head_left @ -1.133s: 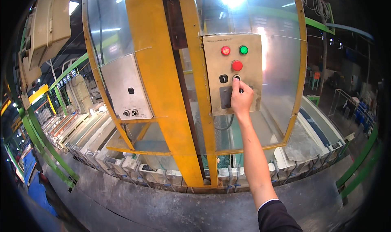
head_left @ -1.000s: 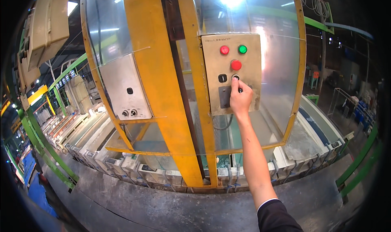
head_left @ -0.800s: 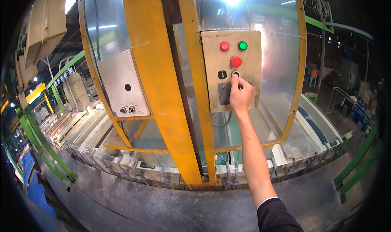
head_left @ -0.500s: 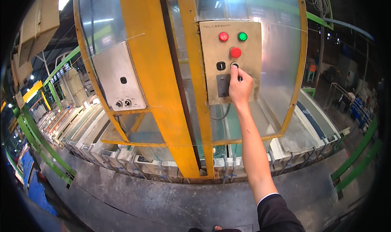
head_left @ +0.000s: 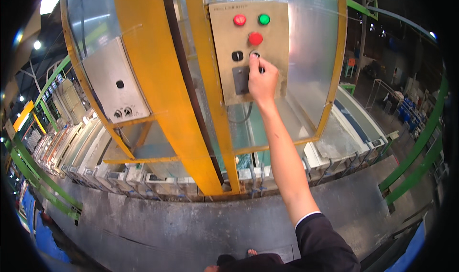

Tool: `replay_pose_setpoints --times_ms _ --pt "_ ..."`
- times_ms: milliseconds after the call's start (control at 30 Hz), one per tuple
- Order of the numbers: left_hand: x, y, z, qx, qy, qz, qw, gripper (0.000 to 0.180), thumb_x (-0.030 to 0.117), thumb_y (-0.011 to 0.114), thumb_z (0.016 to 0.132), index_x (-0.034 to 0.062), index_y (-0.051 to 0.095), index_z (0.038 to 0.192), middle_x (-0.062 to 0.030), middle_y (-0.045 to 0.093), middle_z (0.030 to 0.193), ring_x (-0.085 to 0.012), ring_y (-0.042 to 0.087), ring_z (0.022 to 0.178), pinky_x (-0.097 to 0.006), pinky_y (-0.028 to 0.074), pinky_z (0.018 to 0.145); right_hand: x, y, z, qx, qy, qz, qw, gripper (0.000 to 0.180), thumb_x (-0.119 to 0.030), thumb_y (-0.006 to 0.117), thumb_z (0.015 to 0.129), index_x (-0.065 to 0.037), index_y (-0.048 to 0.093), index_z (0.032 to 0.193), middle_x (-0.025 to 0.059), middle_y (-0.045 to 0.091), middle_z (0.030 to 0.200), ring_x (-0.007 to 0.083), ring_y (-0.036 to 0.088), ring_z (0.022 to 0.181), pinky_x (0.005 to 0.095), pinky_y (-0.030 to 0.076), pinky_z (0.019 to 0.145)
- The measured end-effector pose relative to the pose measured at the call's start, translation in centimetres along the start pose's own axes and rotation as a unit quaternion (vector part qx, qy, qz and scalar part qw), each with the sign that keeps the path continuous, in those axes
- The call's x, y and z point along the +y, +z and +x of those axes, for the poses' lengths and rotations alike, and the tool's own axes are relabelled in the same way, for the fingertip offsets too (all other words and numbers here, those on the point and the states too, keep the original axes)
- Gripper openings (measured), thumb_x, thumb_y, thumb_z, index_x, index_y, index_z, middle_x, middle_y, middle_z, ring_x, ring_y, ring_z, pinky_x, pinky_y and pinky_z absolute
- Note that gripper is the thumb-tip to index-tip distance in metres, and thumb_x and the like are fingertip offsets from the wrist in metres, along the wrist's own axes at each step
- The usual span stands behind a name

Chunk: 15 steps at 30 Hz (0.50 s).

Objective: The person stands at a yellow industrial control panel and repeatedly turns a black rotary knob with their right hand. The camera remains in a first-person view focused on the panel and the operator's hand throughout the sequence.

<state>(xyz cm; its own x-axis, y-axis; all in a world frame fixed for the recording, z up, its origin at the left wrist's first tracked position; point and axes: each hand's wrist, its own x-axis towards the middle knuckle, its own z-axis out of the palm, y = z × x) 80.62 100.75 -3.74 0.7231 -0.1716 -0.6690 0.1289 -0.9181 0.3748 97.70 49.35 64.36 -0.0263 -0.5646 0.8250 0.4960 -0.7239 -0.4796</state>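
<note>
Presently our right hand (head_left: 261, 76) pinching the dark knob (head_left: 257, 55) below the big red button (head_left: 255, 38), knob facing us, its long axis finger-hidden, control panel (head_left: 224, 38) taller than wide, left hand (head_left: 211, 269) barely showing, grip unclear.

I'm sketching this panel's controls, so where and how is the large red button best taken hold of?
Probably by the rim of the large red button: its round cap seems to stand out from the control panel. Come from the front, slightly above, since the right hand is close below.
</note>
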Motion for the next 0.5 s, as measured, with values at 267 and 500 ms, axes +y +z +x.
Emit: replay_pose_setpoints --times_ms 267,500 --pt "0.7 -0.7 -2.2 -0.010 0.012 -0.010 1.000 0.050 0.048 0.049 0.078 0.0056 0.060 0.102 -0.0167 0.060 0.104 -0.0346 0.054 0.100 -0.040 0.042 0.086 0.3 0.1 -0.4 -0.022 0.022 0.010 0.999 0.037 -0.024 0.053 0.085 0.003 0.049 0.061 0.0077 0.039 0.048 0.0107 0.034 0.049 0.0307 0.031 0.047" --pt "2.1 -1.3 -2.8 -0.010 0.001 -0.019 1.000 0.046 0.046 0.051 0.077 0.0070 0.061 0.101 -0.0147 0.061 0.103 -0.0317 0.055 0.101 -0.039 0.042 0.087 1.4 -0.6 0.0 -0.067 0.071 0.088 0.991 0.038 -0.025 0.059 0.083 0.001 0.047 0.056 -0.0012 0.037 0.048 0.0075 0.032 0.050 0.0276 0.028 0.046"
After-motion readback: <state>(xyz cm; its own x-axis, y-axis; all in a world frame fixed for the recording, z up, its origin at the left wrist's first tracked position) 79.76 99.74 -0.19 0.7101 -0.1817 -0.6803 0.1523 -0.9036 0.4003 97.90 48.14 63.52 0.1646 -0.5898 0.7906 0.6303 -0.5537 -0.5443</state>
